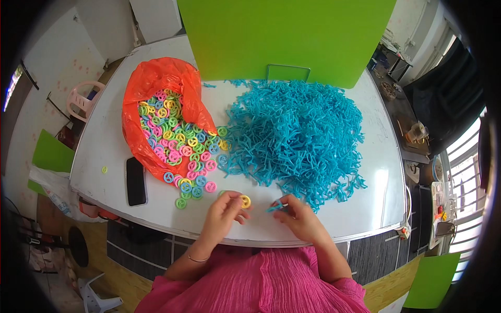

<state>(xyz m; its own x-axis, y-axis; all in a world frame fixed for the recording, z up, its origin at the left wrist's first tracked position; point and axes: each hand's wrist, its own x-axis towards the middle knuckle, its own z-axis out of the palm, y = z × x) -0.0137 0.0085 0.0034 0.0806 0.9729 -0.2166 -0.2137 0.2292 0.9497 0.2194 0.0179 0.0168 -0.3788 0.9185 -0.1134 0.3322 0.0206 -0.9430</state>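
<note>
Between the thumb and fingers of my left hand (224,214) is a small yellow plastic ring with spokes, like a toy wheel (245,202). My right hand (298,216) pinches a small blue plastic piece (274,206), thin and branched. The two hands are apart, low over the table's near edge. Beyond my right hand lies a big heap of similar blue plastic pieces (300,135). To the left, a red plastic bag (136,117) lies open, with pink, yellow, green and blue wheels (175,142) spilling out of it toward my left hand.
The white table (373,198) has a curved near edge against me. A black phone (136,181) lies left of the bag. A tall green board (282,36) stands at the back, with a thin metal wire frame (288,66) before it. A pink chair (83,99) is at far left.
</note>
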